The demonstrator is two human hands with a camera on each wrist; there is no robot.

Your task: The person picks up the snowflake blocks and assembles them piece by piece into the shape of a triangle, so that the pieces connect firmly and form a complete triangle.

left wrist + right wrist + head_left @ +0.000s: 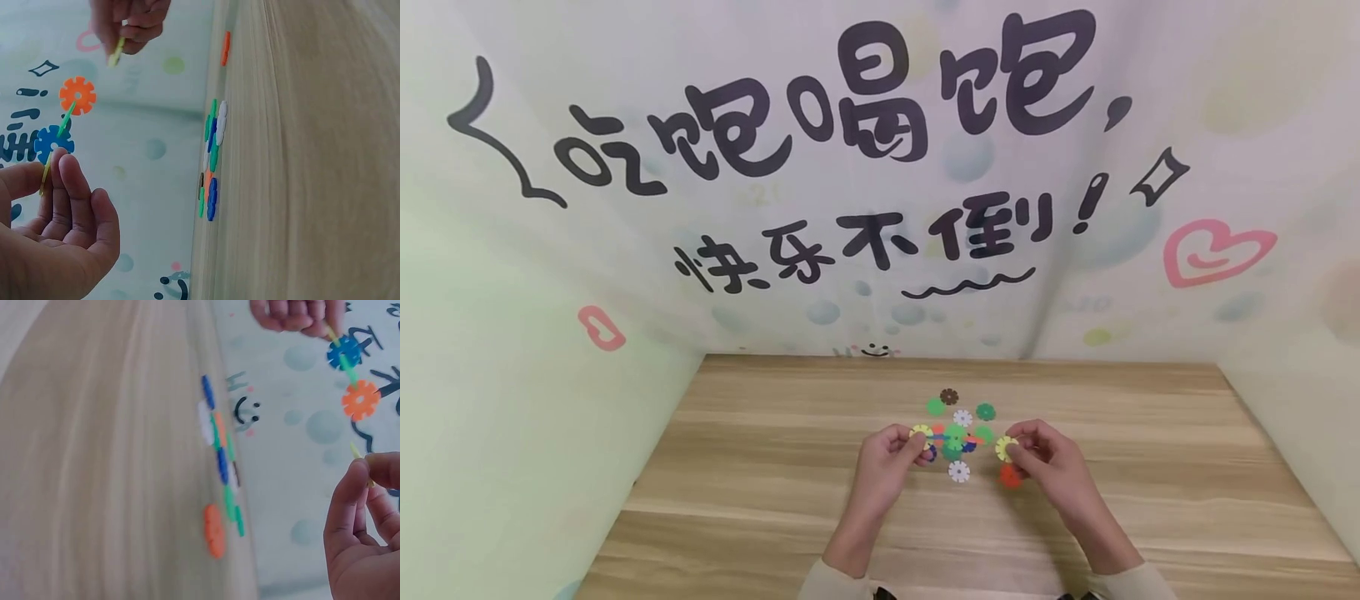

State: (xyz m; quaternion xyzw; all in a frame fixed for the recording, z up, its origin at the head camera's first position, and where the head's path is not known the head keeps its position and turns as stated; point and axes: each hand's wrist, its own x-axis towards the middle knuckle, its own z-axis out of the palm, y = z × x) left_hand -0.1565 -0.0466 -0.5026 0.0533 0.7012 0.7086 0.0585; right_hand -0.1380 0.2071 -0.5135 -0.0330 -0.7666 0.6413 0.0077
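My left hand pinches a yellow notched plastic disc between thumb and fingers. Slotted onto that disc is a short chain: a blue disc, a green disc seen edge-on, and an orange disc at the free end. My right hand pinches a single yellow disc by its edge. A small gap separates this disc from the orange end of the chain. Both hands are raised over the table, as the wrist views show.
Below and between the hands, loose notched discs lie on the wooden table. Among them are a brown disc, a white disc and a red-orange disc near the right hand. A printed wall stands along the table's far edge.
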